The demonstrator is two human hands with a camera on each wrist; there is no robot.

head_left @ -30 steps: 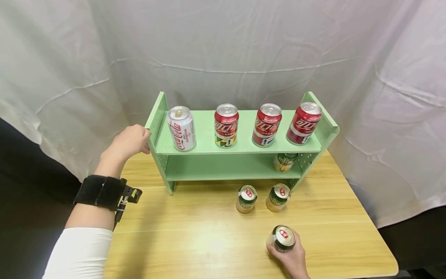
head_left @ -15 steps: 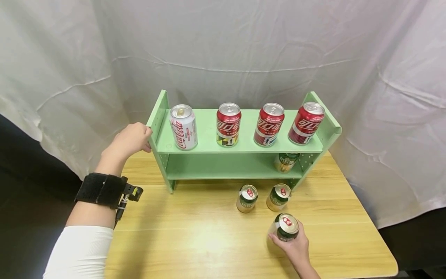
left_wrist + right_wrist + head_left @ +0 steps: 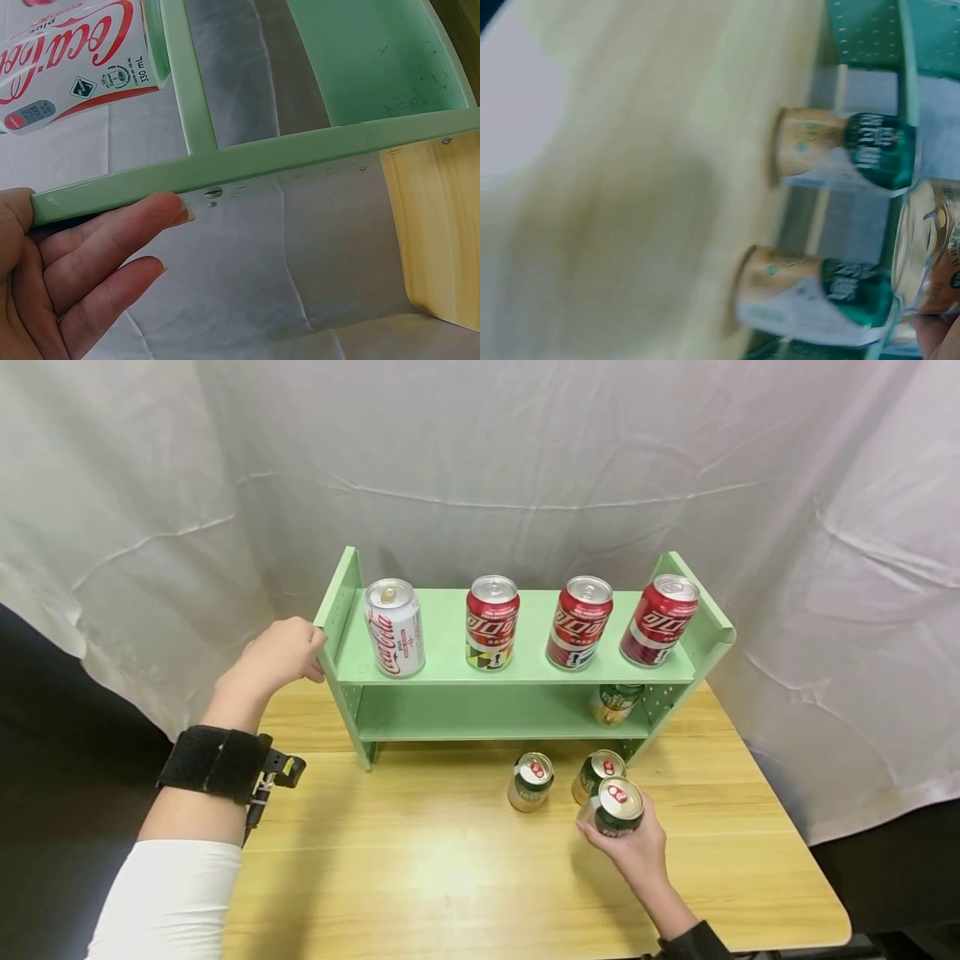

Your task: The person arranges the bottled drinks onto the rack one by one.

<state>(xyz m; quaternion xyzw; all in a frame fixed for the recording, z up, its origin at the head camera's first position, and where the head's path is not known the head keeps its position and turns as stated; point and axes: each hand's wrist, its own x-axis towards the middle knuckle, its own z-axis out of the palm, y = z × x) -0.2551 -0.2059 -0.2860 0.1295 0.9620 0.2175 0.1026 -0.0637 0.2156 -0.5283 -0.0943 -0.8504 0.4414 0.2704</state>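
My left hand (image 3: 279, 653) grips the left side panel of a green two-tier shelf (image 3: 480, 713). In the left wrist view its fingers (image 3: 105, 259) lie along the panel's outer face. My right hand (image 3: 637, 853) holds a green-and-gold drink can (image 3: 619, 808) upright, raised above the table in front of the shelf. The held can partly covers a similar can (image 3: 596, 772) standing behind it. Another such can (image 3: 530, 783) stands to the left. A further green-and-gold can (image 3: 615, 704) is on the lower tier at the right, its top hidden by the upper board.
On the upper tier stand a white Coca-Cola can (image 3: 395, 631) and several red cans (image 3: 491, 622), spaced apart. The wooden table (image 3: 420, 868) extends in front of the shelf. A pale curtain (image 3: 510, 452) hangs behind it.
My right hand has moved the held can forward and up from the table's front toward the shelf. The left hand keeps its grip on the side panel.
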